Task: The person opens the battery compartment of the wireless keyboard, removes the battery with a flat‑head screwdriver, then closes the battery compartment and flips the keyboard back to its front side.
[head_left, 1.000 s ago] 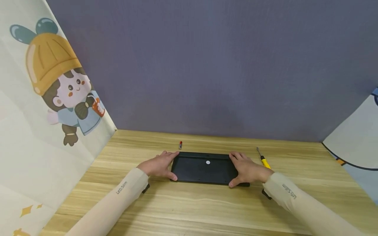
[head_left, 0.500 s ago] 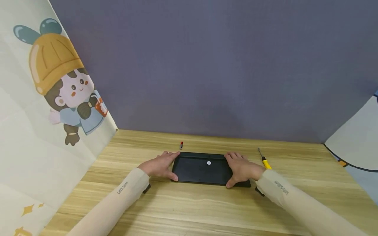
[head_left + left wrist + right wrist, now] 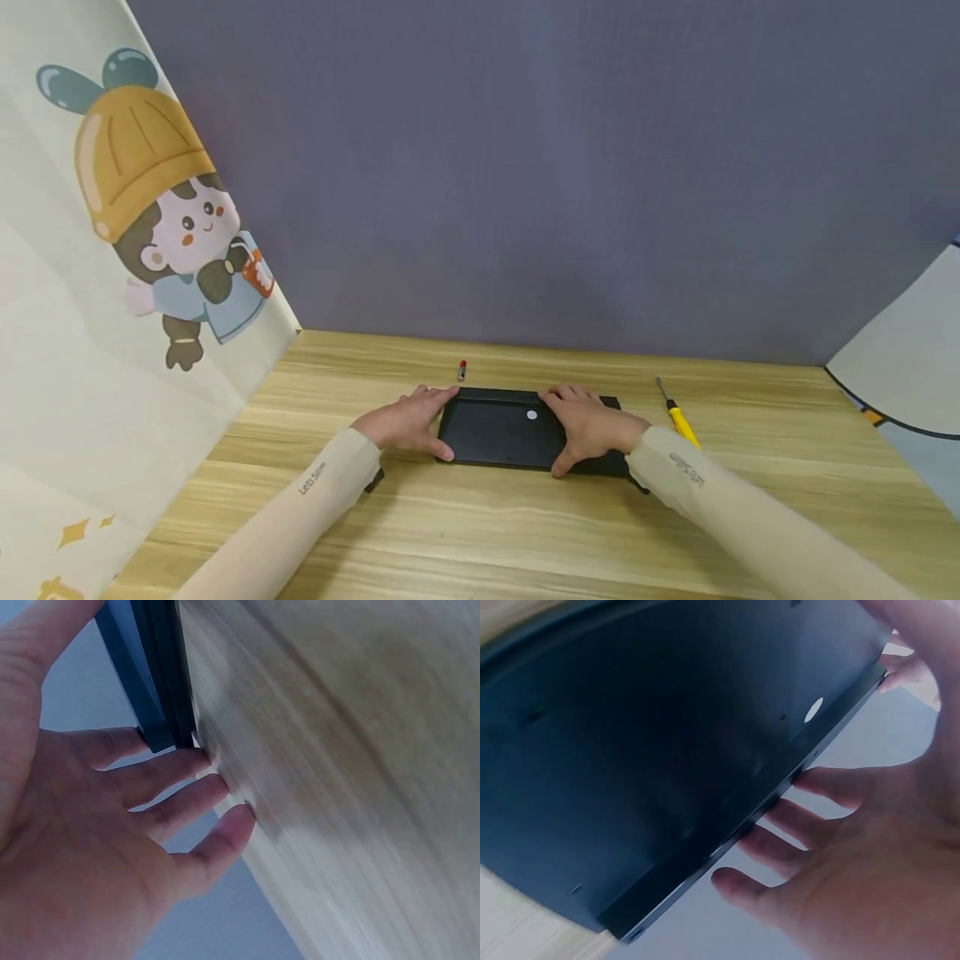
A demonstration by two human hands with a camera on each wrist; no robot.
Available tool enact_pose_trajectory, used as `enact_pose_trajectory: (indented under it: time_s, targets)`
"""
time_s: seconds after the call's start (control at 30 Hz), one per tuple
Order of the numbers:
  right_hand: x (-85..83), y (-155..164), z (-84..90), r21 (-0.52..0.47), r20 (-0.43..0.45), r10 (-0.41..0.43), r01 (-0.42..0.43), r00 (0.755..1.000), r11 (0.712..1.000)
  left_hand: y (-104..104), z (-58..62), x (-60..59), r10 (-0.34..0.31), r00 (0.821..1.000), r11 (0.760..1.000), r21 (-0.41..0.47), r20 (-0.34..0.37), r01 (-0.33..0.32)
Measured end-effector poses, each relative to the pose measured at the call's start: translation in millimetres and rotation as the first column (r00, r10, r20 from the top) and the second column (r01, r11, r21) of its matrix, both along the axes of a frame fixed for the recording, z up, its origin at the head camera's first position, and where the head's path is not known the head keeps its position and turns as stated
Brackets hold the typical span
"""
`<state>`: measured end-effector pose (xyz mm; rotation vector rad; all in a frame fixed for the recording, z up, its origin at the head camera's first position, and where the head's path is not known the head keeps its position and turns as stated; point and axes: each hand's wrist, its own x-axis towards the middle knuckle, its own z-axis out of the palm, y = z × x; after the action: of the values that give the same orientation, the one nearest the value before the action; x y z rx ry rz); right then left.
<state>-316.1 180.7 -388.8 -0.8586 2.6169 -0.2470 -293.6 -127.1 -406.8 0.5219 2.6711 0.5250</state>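
A slim black keyboard point(image 3: 491, 433) lies underside up on the wooden table, with a raised ridge along its far edge and a white round sticker near that ridge. My left hand point(image 3: 405, 422) holds its left end, thumb at the near edge and fingertips at the far corner. Against the left end, some left fingertips point(image 3: 241, 821) also touch the tabletop. Right of the sticker, my right hand point(image 3: 592, 425) spans the keyboard between thumb and fingers. In the right wrist view, several fingers point(image 3: 769, 851) lie along the ridge, and small holes show in the black panel point(image 3: 630, 750).
Behind the keyboard lies a small battery point(image 3: 462, 371) with a red end. A yellow-handled screwdriver point(image 3: 681, 423) rests to the right, partly behind my right sleeve point(image 3: 690, 475). A grey-blue partition point(image 3: 540, 183) borders the table's far side, and a printed curtain point(image 3: 67, 350) its left.
My right hand has slid left along the keyboard, uncovering its right end and more of the screwdriver. My left hand stays at the left end, and the keyboard keeps nearly the same place.
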Motion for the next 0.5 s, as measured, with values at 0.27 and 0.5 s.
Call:
enact_pose_trajectory:
  time_s: [0.27, 0.5]
  targets:
    - [-2.3, -13.4, -2.4, 0.017, -0.004, 0.027, -0.026, 1.000, 1.000, -0.8, -1.8, -1.5, 0.007, 1.000, 1.000, 0.013, 0.004, -0.007]
    - [-3.6, -13.4, -6.9, 0.004, -0.060, 0.042, -0.042, 0.997, 0.999, -6.6, -6.6, -1.0, -0.030, 0.999, 0.999, 0.028, -0.044, 0.031]
